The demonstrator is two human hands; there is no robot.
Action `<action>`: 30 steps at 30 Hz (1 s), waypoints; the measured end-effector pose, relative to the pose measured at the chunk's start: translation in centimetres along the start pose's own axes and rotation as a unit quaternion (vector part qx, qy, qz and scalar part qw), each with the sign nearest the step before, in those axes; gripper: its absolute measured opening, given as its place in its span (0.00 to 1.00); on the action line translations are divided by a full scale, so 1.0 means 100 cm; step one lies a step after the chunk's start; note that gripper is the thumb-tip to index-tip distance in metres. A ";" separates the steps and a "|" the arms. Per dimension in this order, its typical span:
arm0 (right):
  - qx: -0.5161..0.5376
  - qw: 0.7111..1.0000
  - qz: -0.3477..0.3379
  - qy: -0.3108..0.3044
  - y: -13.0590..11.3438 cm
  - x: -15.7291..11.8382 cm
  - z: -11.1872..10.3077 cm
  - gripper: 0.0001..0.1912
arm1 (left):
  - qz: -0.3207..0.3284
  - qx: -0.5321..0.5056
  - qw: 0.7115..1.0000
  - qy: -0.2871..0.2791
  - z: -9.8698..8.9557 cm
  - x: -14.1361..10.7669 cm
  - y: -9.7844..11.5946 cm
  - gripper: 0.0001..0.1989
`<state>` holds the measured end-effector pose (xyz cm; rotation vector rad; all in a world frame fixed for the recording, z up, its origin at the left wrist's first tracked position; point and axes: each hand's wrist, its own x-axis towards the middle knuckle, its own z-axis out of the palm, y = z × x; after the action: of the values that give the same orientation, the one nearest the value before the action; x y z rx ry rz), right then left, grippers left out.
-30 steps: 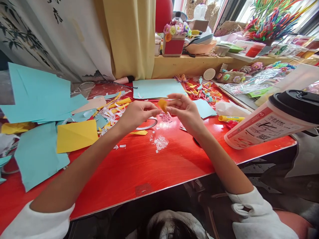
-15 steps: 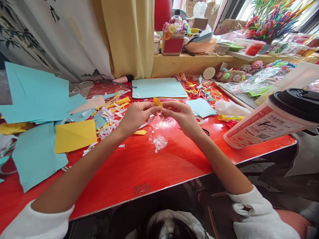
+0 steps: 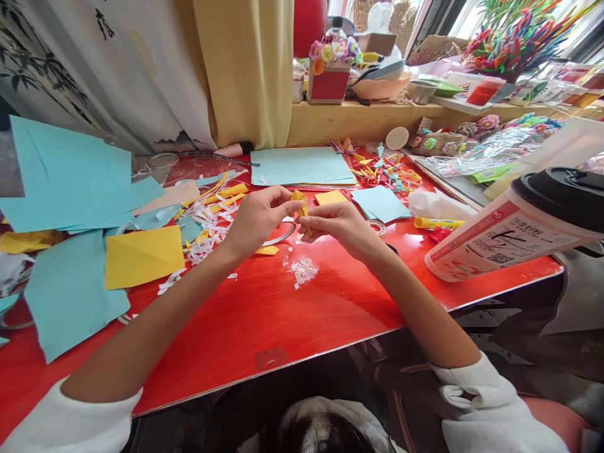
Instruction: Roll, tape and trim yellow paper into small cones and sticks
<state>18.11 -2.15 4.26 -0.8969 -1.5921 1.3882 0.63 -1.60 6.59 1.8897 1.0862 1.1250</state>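
Both the left hand (image 3: pixel 262 217) and right hand (image 3: pixel 343 228) pinch the folded yellow paper (image 3: pixel 301 198); uneven pulling could tear it.

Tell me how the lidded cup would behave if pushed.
The lidded cup would probably tip easily, looking tall and narrower at its base. Its smooth-looking surface may feel slippery. Weight is hard to judge: any contents are hidden.
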 end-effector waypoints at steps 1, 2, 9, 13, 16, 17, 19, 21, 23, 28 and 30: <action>0.006 1.000 0.001 0.012 0.001 0.000 0.000 0.13 | -0.007 -0.006 1.000 -0.005 0.000 0.001 0.000 0.13; 0.013 1.000 0.000 0.026 0.001 0.001 -0.001 0.13 | -0.016 -0.020 1.000 -0.012 -0.001 0.002 0.000 0.13; 0.029 0.993 -0.030 0.113 0.005 0.003 -0.002 0.12 | -0.037 -0.165 0.986 0.007 -0.003 0.006 -0.009 0.14; 0.018 0.991 -0.036 0.125 0.005 0.003 0.002 0.12 | -0.039 -0.209 0.977 0.022 -0.001 0.006 -0.009 0.07; 0.012 0.992 -0.041 0.122 0.006 0.002 0.004 0.12 | -0.042 -0.227 0.973 0.022 0.001 0.004 -0.004 0.07; 0.012 0.992 -0.042 0.118 0.006 0.002 0.004 0.12 | -0.043 -0.233 0.971 0.021 0.002 0.004 -0.003 0.07; 0.011 0.993 -0.047 0.109 0.007 0.002 0.005 0.12 | -0.049 -0.248 0.967 0.018 0.003 0.002 -0.001 0.08; 0.008 0.993 -0.055 0.105 0.008 0.002 0.006 0.12 | -0.060 -0.261 0.963 0.018 0.005 0.001 -0.001 0.09; 0.003 0.992 -0.065 0.106 0.009 0.001 0.007 0.13 | -0.071 -0.271 0.960 0.024 0.007 0.000 -0.002 0.12; -0.015 0.987 -0.087 0.132 0.011 0.001 0.011 0.15 | -0.104 -0.290 0.950 0.053 0.012 -0.003 -0.001 0.18; -0.022 0.986 -0.091 0.139 0.012 0.001 0.013 0.15 | -0.121 -0.304 0.943 0.055 0.013 -0.004 -0.001 0.16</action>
<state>16.86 -2.41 3.01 -0.9026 -1.4552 1.0548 1.69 -2.05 5.88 1.1906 0.8657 1.2516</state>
